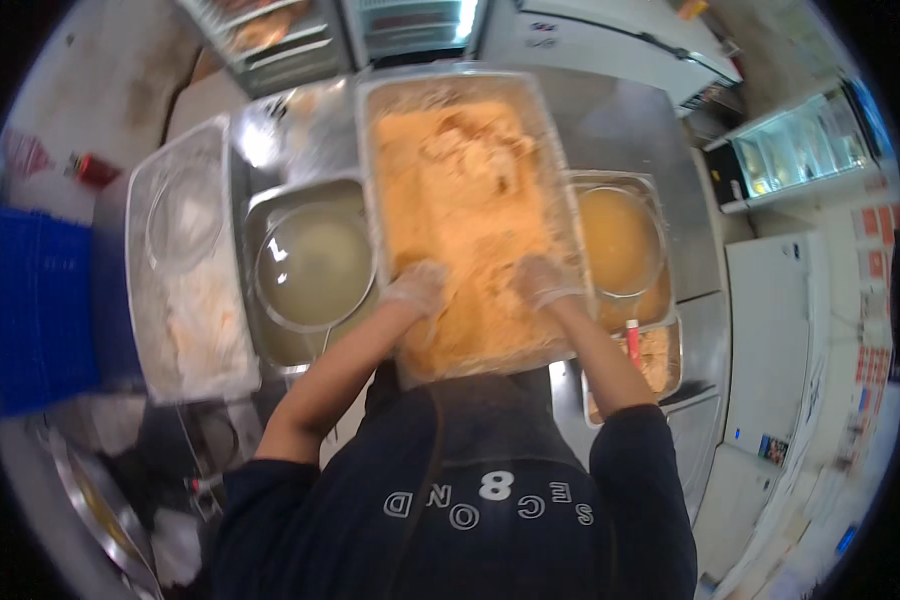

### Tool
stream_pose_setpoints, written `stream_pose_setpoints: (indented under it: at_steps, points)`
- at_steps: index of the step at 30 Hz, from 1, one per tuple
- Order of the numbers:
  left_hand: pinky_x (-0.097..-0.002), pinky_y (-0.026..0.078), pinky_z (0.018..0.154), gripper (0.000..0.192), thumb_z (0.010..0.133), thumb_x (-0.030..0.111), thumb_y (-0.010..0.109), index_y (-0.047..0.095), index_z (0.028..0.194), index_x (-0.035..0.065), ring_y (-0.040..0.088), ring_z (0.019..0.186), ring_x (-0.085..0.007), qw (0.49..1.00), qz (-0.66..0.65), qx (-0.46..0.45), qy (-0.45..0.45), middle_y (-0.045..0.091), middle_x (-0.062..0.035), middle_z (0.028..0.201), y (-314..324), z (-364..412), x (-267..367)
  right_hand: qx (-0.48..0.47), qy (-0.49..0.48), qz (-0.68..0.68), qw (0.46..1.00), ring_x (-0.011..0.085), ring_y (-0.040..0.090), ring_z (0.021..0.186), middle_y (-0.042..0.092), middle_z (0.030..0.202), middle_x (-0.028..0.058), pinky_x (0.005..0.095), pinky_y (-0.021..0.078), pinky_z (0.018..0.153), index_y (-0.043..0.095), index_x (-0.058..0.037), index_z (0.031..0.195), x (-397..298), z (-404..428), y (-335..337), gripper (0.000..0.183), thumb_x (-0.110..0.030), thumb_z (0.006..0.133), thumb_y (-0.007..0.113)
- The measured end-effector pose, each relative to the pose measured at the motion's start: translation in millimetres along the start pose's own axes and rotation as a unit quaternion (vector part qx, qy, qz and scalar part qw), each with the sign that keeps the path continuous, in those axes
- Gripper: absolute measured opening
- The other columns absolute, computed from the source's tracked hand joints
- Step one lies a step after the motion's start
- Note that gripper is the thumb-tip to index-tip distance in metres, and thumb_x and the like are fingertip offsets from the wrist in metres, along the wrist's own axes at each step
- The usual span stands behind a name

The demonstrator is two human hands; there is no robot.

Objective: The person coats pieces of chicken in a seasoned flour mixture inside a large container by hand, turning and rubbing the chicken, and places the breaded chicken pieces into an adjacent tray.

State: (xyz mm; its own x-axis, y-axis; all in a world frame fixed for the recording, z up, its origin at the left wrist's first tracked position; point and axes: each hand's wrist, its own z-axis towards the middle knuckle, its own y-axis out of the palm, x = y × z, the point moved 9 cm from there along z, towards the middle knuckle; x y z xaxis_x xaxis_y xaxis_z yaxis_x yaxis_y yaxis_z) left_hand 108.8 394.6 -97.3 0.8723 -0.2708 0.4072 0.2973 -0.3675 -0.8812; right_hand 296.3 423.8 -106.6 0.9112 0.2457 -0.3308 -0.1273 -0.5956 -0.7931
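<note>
A long, pale plastic tub (559, 161) lies before me, filled with orange breading powder (412, 195). Towards its far end, a heap of powder-coated pieces (480, 161), perhaps meat, rises from the powder. My left hand (418, 289), in a clear disposable glove, is in the powder by the tub's left wall. Similarly gloved, my right hand (544, 281) touches the powder near the right wall. Fingers of both hands are partly buried and blurred, so whether they grip anything is hidden.
Left of the tub, a metal pan (259, 202) holds cloudy liquid and a round wire basket; farther left is a white tub (139, 300) of pale flour. On the right stand a pan of orange liquid (619, 240) and a small tray of coated pieces with a red-handled tool (633, 341).
</note>
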Motion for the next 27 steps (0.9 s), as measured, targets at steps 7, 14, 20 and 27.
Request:
stream_pose_setpoints:
  at_steps: [7,14,20,27]
  points:
    - [-0.0364,0.051,0.068,0.017,0.078,0.010,0.050,0.064,0.088,0.0073,0.064,0.083,-0.0286,0.998,0.039,0.048,-0.010,0.065,-0.0108,0.086,-11,-4,15,0.218,-0.071,-0.100,0.968,0.0332,0.058,0.087,0.062,0.087,0.0181,0.0421,0.0454,0.079,0.062,-0.0023,0.080,-10,-15,-54,0.021,-0.022,0.074,0.058]
    - [-0.0375,0.051,0.064,0.014,0.078,0.011,0.052,0.061,0.088,0.0080,0.064,0.082,-0.0267,0.996,0.027,0.085,0.008,0.064,-0.0110,0.085,-28,-30,26,0.167,0.098,-0.023,0.981,0.0356,0.055,0.093,0.060,0.096,0.0203,0.0412,0.0436,0.082,0.062,-0.0005,0.087,-18,-47,-105,0.028,-0.024,0.072,0.059]
    - [-0.0370,0.051,0.068,0.016,0.077,0.012,0.052,0.059,0.091,0.0066,0.063,0.083,-0.0290,0.994,0.005,0.102,0.036,0.063,-0.0113,0.090,-34,-36,24,0.269,0.003,-0.082,0.960,0.0355,0.055,0.094,0.060,0.095,0.0197,0.0432,0.0426,0.082,0.061,-0.0012,0.088,-59,-86,-141,0.025,-0.022,0.076,0.054]
    - [-0.0403,0.043,0.088,0.034,0.079,0.025,0.053,0.054,0.106,0.0052,0.053,0.106,-0.0304,0.986,0.032,0.124,0.103,0.057,-0.0163,0.107,-20,-45,32,0.278,0.059,-0.032,0.958,0.0335,0.054,0.097,0.059,0.097,0.0172,0.0439,0.0402,0.085,0.059,-0.0030,0.094,-30,-96,-114,0.029,-0.026,0.081,0.048]
